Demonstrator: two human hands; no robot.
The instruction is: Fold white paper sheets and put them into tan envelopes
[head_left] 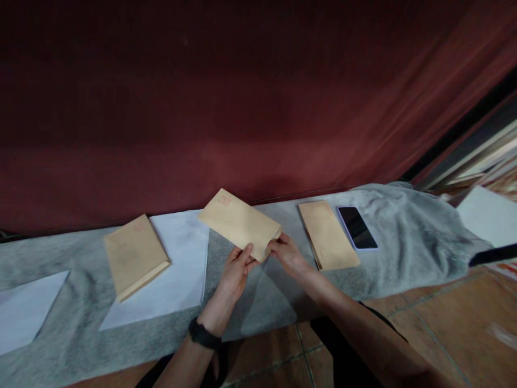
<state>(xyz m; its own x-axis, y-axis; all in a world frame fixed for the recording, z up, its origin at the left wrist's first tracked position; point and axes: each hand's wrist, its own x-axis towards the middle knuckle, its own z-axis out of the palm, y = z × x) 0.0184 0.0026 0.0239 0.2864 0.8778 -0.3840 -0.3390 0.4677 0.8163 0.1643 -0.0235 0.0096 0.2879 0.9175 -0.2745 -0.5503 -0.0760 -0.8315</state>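
Observation:
A tan paper envelope (pixel 240 220) with red print at its far corner is held up over the grey cloth. My left hand (pixel 237 269), with a dark band on the wrist, grips its near edge, thumb on top and fingers beneath. At the envelope's right end, my right hand (pixel 287 254) has its fingers closed at the flap, which looks lifted. Part of those fingertips is hidden behind the paper. To the right lies a stack of similar envelopes (pixel 330 237). Another brown envelope (pixel 135 256) rests at the left, partly over white paper.
White sheets (pixel 181 258) lie left of centre, with another white sheet (pixel 28 310) at the far left. A phone (pixel 357 228) lies beside the envelope stack. Grey cloth (pixel 407 242) covers the narrow surface. Behind it rises a dark red curtain-like backdrop (pixel 250 124); below is tiled floor (pixel 452 323).

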